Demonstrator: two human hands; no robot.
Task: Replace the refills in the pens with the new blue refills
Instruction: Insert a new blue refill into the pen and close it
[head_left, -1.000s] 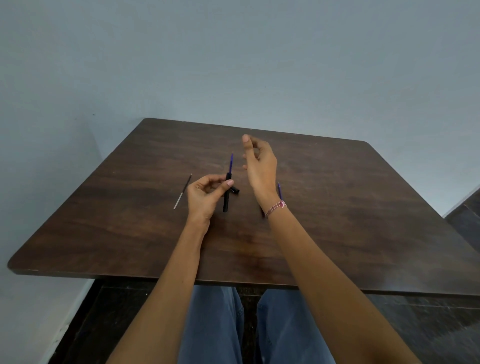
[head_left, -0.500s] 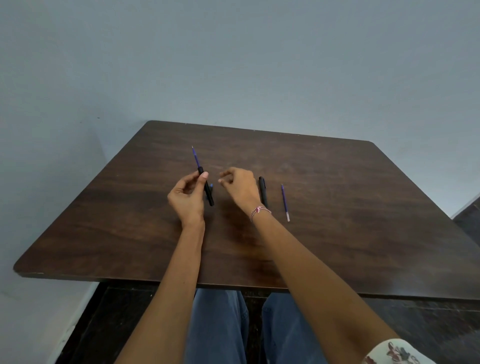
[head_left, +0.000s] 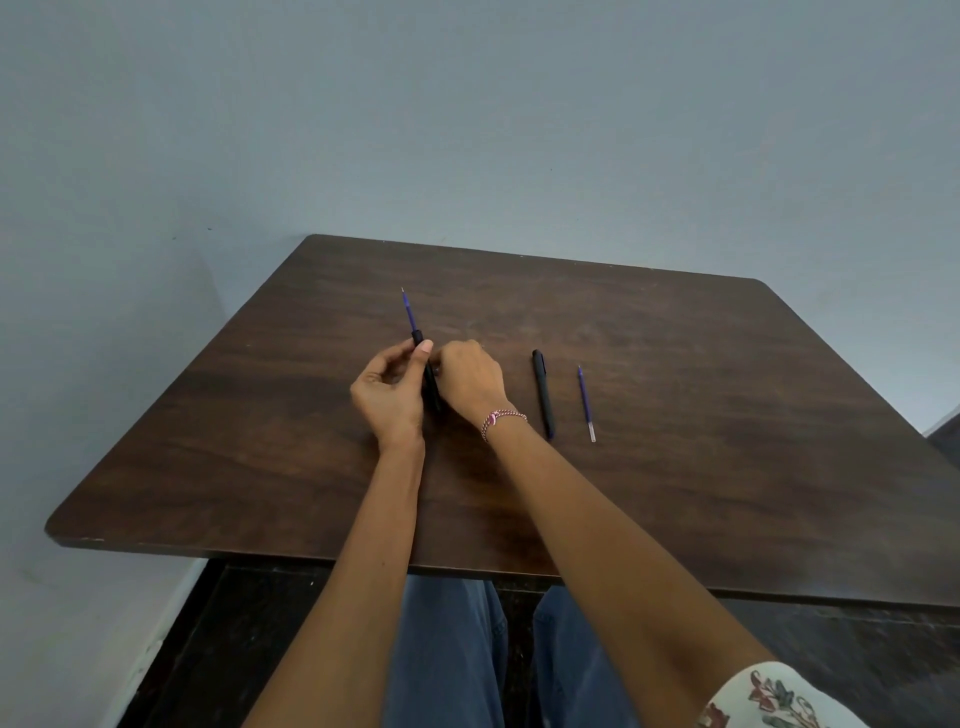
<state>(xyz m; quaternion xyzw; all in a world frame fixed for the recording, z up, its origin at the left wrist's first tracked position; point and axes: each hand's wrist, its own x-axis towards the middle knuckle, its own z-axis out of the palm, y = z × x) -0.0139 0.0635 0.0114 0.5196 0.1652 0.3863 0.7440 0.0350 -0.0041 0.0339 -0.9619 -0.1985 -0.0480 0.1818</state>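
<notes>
Both hands (head_left: 431, 384) around black pen (head_left: 429, 382)

Matt dark wood-grain table (head_left: 675, 415); smooth black plastic pen (head_left: 543, 392); translucent blue refill (head_left: 586, 402).

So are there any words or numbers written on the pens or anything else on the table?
No readable text: none anywhere in this view.
Slim black plastic pen lying on the dark brown wooden table: no visible print.
Loose thin blue refill: no marking can be made out.
Black pen barrel with a blue refill sticking out, held in both hands: no lettering shows.
</notes>
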